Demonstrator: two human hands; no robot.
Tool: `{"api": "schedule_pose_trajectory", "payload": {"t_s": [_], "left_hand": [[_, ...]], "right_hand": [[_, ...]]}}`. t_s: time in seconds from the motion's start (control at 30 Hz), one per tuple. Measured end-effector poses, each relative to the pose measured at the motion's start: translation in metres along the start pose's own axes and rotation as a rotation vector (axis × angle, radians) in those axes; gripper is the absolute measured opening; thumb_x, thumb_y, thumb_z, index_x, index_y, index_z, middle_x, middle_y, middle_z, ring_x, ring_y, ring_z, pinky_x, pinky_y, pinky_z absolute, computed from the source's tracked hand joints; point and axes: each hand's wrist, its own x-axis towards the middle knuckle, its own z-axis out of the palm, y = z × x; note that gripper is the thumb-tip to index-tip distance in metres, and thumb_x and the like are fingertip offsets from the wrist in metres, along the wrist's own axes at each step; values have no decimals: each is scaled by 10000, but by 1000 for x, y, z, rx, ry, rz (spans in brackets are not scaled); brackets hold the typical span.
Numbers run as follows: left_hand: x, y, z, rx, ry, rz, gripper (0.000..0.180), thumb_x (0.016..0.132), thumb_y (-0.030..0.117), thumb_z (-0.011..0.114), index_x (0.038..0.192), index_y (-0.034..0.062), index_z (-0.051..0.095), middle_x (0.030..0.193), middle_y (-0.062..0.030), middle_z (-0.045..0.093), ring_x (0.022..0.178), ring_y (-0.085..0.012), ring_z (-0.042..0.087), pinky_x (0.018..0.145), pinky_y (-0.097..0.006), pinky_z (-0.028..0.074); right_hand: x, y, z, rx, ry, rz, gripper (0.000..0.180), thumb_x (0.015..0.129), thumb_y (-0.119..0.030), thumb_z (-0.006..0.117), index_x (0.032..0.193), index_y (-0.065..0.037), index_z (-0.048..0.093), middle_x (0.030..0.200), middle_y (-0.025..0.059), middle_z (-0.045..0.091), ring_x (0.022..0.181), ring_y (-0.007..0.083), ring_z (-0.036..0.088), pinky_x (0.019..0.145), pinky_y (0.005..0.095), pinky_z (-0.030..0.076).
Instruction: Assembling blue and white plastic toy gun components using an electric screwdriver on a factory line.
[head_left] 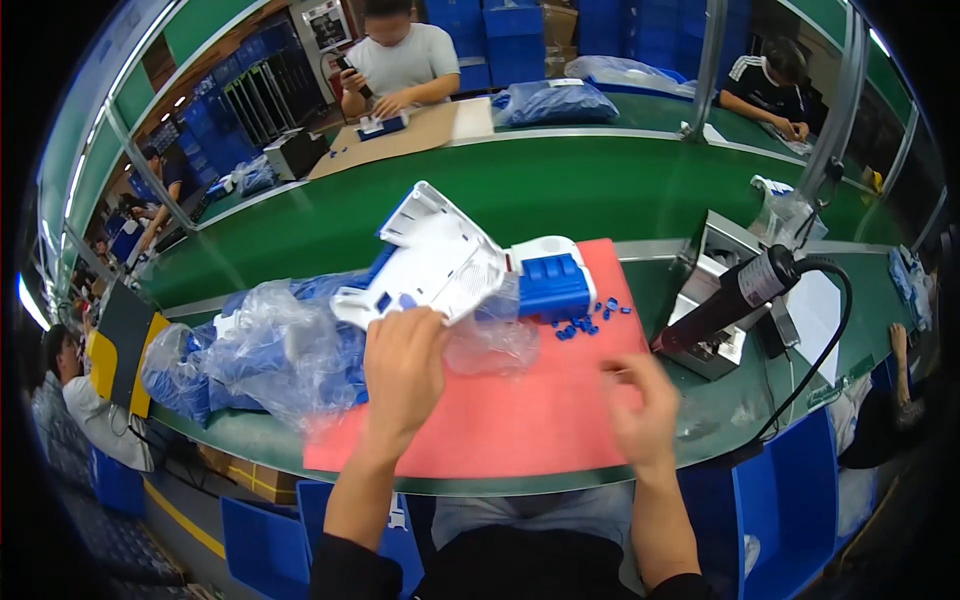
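Observation:
My left hand (pixel 405 370) grips the near edge of a white plastic housing (pixel 440 255), tilted up above the red mat (pixel 540 420). Its ribbed inner side shows. My right hand (pixel 645 405) hovers over the mat's right part, fingers bent and smeared by motion, so I cannot make out whether it holds anything. Beyond it lie several small blue plastic pieces (pixel 575 328). A white and blue plastic unit (pixel 553 280) rests behind them, beside the housing. Under the housing's near edge is a crumpled clear plastic bag (pixel 490 345).
Bagged blue parts (pixel 285 340) fill the bench's left. A dark cylindrical tool (pixel 735 295) with a black cable leans by a metal fixture (pixel 710 340) at right. A green conveyor belt (pixel 560 180) runs behind. Blue bins (pixel 790 490) stand below. Several people work nearby.

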Motion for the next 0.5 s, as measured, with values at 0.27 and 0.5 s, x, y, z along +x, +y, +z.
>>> {"api": "schedule_pose_trajectory", "payload": {"t_s": [0.27, 0.5], "left_hand": [[-27, -33, -55, 5, 108, -66, 218, 679, 37, 655, 881, 22, 574, 860, -91, 587, 785, -253, 550, 691, -363, 392], [-98, -124, -101, 502, -152, 30, 192, 645, 46, 524, 832, 37, 564, 818, -59, 543, 751, -226, 515, 717, -360, 395]], "right_hand": [[15, -33, 55, -174, -386, -199, 324, 715, -48, 672, 1019, 1, 573, 1118, 146, 525, 1007, 279, 532, 810, 314, 464], [-24, -17, 44, -73, -387, 6, 300, 717, -5, 639, 1012, 2, 580, 1132, 142, 531, 1011, 242, 537, 794, 308, 467]]}}
